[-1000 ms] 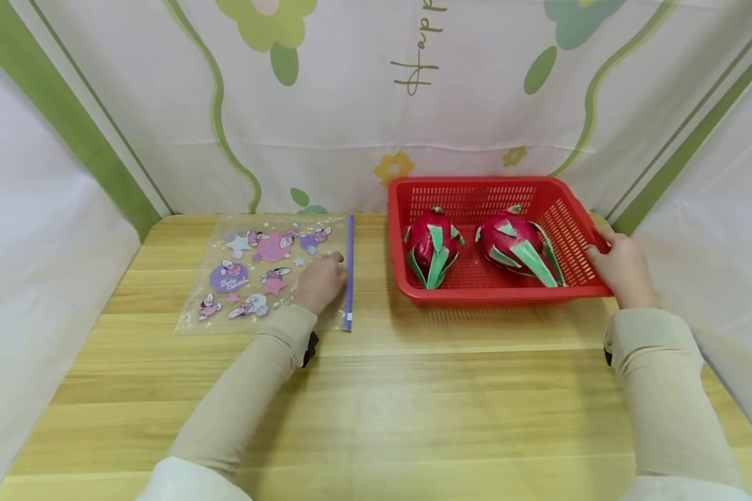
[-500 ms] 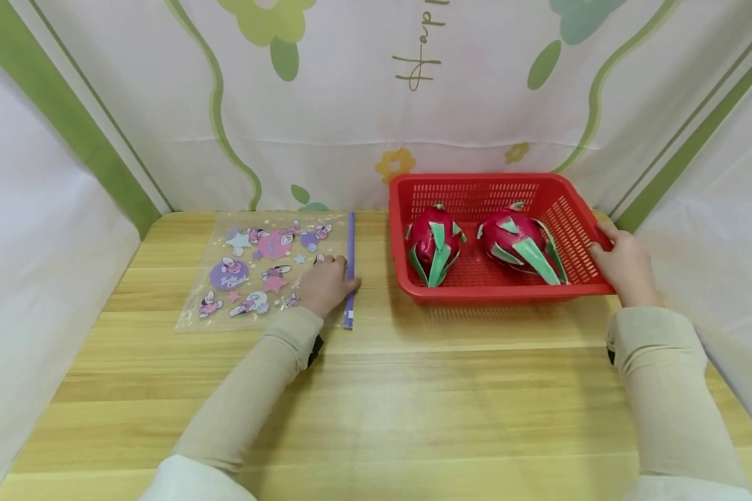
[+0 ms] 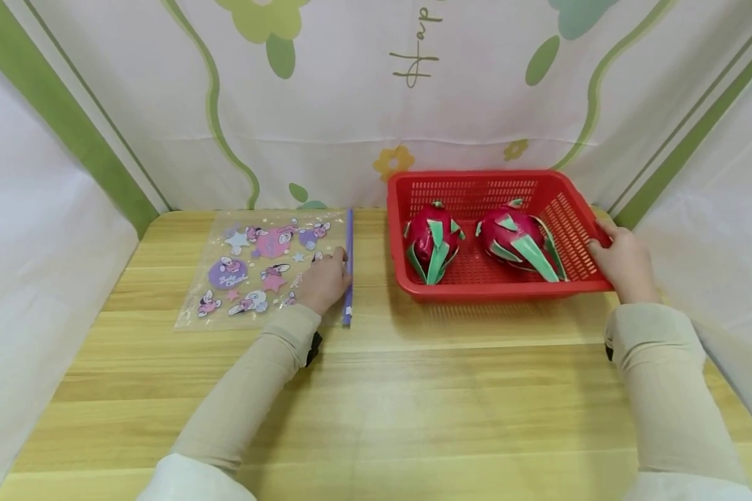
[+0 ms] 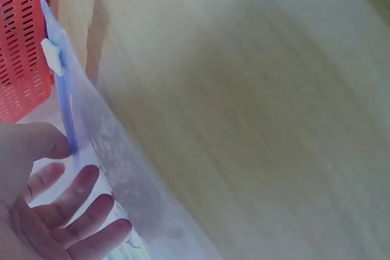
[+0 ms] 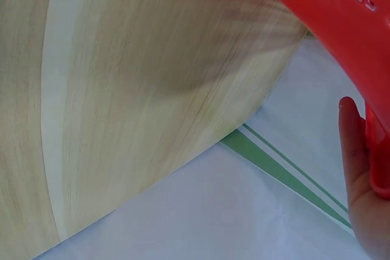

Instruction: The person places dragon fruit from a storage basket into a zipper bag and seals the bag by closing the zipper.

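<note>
Clear plastic, printed with cartoon stickers, is what I see first: a zip bag [image 3: 269, 268] lies flat near the far left corner of the tabletop [image 3: 376, 390], its purple zip strip [image 3: 348, 268] running along the bag's right edge. My left hand [image 3: 322, 282] rests on the bag just beside that strip; in the left wrist view the fingers [image 4: 73, 202] are spread and fairly straight over the plastic, thumb by the strip, and I judge they press rather than pinch. The white slider [image 4: 52, 56] sits at the strip's near end.

Right of the bag, near the far right corner, stands a red plastic basket [image 3: 407, 285] with two dragon fruits [image 3: 435, 240] [image 3: 514, 240] inside, side by side. My right hand [image 3: 623, 264] grips the basket's right rim, fingers curled over it.

As I judge it, little is done yet: the bag lies flat and looks empty, and both fruits are in the basket.
</note>
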A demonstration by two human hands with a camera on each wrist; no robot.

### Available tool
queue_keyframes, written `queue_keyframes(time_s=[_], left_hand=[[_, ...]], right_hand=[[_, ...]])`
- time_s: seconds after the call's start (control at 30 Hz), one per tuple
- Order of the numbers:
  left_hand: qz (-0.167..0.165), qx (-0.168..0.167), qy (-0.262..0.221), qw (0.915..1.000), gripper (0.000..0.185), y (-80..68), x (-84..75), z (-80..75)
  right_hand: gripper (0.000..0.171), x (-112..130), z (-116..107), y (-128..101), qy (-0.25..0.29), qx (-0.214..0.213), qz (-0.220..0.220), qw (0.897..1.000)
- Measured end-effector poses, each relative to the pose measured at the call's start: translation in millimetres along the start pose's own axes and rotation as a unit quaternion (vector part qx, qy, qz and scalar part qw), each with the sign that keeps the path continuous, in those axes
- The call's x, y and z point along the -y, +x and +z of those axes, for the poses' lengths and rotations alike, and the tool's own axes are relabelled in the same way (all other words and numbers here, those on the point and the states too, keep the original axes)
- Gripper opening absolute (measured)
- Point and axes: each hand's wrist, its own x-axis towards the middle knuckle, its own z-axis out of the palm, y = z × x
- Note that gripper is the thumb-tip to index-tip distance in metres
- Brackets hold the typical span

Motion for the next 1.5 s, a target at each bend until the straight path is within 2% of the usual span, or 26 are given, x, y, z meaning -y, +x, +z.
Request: queue_keyframes(time_s=[0.13, 0.27, 0.5, 0.67, 0.8, 1.03, 1.13, 1.27, 1.5], left_hand=[[0.015, -0.002, 0.012, 0.9998, 0.024, -1.0, -0.7, 1.1], [0.017, -0.009, 0.036, 0.9992, 0.023, -4.6, -3.4, 1.1], [0.009, -0.065, 0.083, 0.9944, 0.023, -8.5, -5.7, 4.0], [0.007, -0.086, 0.111, 0.9901, 0.022, -10.4, -7.9, 4.3], [-0.001, -0.093, 0.153, 0.9839, 0.025, -10.9, -10.5, 5.1], [-0.010, -0.117, 0.241, 0.9633, 0.028, -13.7, -15.4, 6.1], [-0.029, -0.105, 0.261, 0.9592, 0.038, -14.7, -17.6, 5.1], [-0.063, -0.083, 0.258, 0.9606, 0.052, -16.0, -19.6, 4.4], [-0.084, -0.045, 0.220, 0.9708, 0.057, -18.0, -19.7, 4.3]], right_hand=[[0.057, 1, 1, 1, 0.000, 0.001, -0.002, 1.000], [0.057, 1, 2, 0, -0.003, 0.001, -0.003, 1.000], [0.057, 1, 4, -1, -0.005, 0.000, -0.007, 1.000], [0.056, 0, 4, -2, -0.006, 0.000, -0.003, 1.000], [0.056, 1, 3, -1, -0.007, -0.001, 0.001, 1.000], [0.056, 1, 3, -2, -0.012, -0.001, 0.002, 1.000], [0.056, 1, 2, -2, -0.007, 0.000, 0.005, 1.000], [0.056, 1, 1, -2, -0.009, 0.002, 0.007, 1.000], [0.057, 1, 1, -2, -0.009, 0.003, 0.006, 1.000]])
